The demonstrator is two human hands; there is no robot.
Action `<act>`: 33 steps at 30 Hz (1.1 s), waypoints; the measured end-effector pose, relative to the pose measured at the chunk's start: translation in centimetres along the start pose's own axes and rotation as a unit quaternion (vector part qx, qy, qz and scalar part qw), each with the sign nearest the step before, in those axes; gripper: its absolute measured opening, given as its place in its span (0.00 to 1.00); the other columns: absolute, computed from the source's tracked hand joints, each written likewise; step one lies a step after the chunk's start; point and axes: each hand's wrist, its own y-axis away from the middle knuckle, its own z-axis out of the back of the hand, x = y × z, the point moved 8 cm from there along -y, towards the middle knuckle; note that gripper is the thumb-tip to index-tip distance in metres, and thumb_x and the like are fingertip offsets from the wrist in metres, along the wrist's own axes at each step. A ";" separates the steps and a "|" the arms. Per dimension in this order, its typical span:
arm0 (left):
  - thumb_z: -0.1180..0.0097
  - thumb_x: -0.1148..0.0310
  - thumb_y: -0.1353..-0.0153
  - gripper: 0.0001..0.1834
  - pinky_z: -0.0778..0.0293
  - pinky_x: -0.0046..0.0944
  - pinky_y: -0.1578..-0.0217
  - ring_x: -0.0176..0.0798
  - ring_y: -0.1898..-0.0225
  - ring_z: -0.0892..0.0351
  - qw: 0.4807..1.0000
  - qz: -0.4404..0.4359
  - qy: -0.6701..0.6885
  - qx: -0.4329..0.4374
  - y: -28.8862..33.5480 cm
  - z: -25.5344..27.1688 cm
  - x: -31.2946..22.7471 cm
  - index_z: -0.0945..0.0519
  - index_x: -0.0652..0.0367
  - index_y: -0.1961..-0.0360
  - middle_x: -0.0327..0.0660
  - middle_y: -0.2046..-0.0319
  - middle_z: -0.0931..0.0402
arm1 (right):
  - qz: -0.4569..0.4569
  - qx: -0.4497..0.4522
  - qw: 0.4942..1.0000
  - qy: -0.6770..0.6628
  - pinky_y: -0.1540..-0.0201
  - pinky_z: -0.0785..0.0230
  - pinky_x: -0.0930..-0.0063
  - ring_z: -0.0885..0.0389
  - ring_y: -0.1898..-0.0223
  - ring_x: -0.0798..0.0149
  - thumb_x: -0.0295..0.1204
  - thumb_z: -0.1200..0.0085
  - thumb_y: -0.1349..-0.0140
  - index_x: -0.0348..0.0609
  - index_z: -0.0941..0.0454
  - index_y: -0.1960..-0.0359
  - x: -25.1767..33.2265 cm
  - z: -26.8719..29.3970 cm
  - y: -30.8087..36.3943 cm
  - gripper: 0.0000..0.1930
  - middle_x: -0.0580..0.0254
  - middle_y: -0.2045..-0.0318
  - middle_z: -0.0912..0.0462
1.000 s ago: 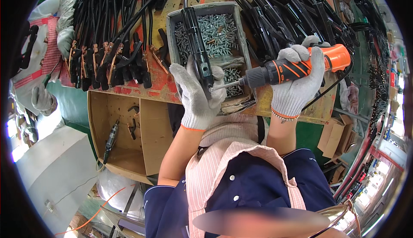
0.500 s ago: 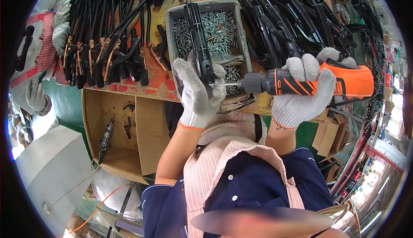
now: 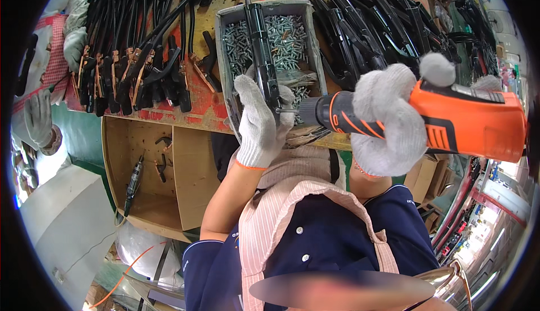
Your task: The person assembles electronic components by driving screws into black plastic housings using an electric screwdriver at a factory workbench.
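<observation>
L gloved hand (image 3: 259, 125) curled rnd long black plastic handle (image 3: 260, 36), over grey rectangular box (image 3: 315, 41) | R gloved hand (image 3: 392, 121) wrapped rnd orange-black driver (image 3: 475, 124), right | thin metal bit (image 3: 288, 111) may slip, jab L if driver tilts

Handle (image 3: 260, 44) over bin (image 3: 313, 44), screws (image 3: 288, 41) inside; clamps (image 3: 125, 83) left

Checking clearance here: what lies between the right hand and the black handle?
The head view shows the front of the orange-and-black driver: its dark chuck, then a thin metal bit reaching to the black handle.
</observation>
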 end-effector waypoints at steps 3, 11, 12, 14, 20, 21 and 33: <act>0.67 0.31 0.36 0.36 0.40 0.23 0.86 0.24 0.83 0.34 1.000 0.014 0.011 -0.005 0.2 0.2 0.1 0.36 0.46 0.40 0.30 0.78 0.28 | -0.014 0.058 0.996 0.062 0.80 0.40 0.74 0.36 0.81 0.70 0.17 0.52 0.46 0.41 0.38 0.46 0.0 -0.6 -0.2 0.24 0.64 0.79 0.33; 0.66 0.33 0.35 0.33 0.36 0.25 0.81 0.25 0.79 0.31 0.994 0.039 0.097 -0.011 -0.2 0.7 0.9 0.33 0.45 0.42 0.30 0.76 0.27 | -0.055 0.125 0.979 0.149 0.78 0.39 0.74 0.36 0.82 0.71 0.18 0.49 0.45 0.46 0.37 0.52 -1.0 -1.4 -0.2 0.19 0.65 0.80 0.33; 0.66 0.33 0.35 0.33 0.36 0.25 0.81 0.25 0.79 0.31 0.995 0.038 0.097 -0.010 -0.2 0.7 0.8 0.33 0.45 0.42 0.30 0.76 0.27 | -0.043 0.159 0.969 0.186 0.78 0.39 0.75 0.36 0.82 0.71 0.19 0.49 0.45 0.46 0.37 0.51 -1.0 -1.8 -0.3 0.20 0.65 0.80 0.33; 0.67 0.31 0.35 0.33 0.37 0.26 0.82 0.27 0.79 0.32 0.995 0.037 0.093 -0.007 0.1 0.6 0.5 0.30 0.44 0.45 0.30 0.75 0.27 | -0.058 0.131 0.981 0.133 0.78 0.39 0.75 0.36 0.82 0.71 0.19 0.48 0.45 0.45 0.37 0.49 -1.4 -1.5 -0.6 0.21 0.66 0.80 0.33; 0.68 0.28 0.38 0.35 0.49 0.25 0.91 0.26 0.88 0.41 0.991 0.123 0.044 0.023 0.1 0.9 1.7 0.30 0.49 0.55 0.33 0.78 0.31 | -0.052 0.049 0.997 -0.001 0.78 0.38 0.76 0.34 0.81 0.72 0.18 0.49 0.46 0.51 0.40 0.40 -0.7 -0.3 -2.0 0.31 0.62 0.66 0.30; 0.66 0.29 0.37 0.36 0.50 0.26 0.91 0.26 0.89 0.45 0.991 0.108 0.080 0.000 0.8 -0.1 0.1 0.30 0.55 0.64 0.33 0.83 0.35 | 0.004 0.044 0.998 -0.048 0.78 0.38 0.76 0.34 0.80 0.72 0.16 0.50 0.48 0.56 0.41 0.38 0.5 0.0 -2.7 0.34 0.61 0.58 0.31; 0.53 0.60 0.29 0.14 0.42 0.27 0.86 0.25 0.90 0.43 0.895 0.133 0.337 0.259 1.5 0.1 -1.3 0.31 0.54 0.48 0.34 0.77 0.35 | 0.013 -0.087 0.996 0.009 0.68 0.25 0.64 0.20 0.73 0.62 0.16 0.47 0.42 0.43 0.41 0.40 -6.2 6.4 -2.9 0.28 0.53 0.70 0.20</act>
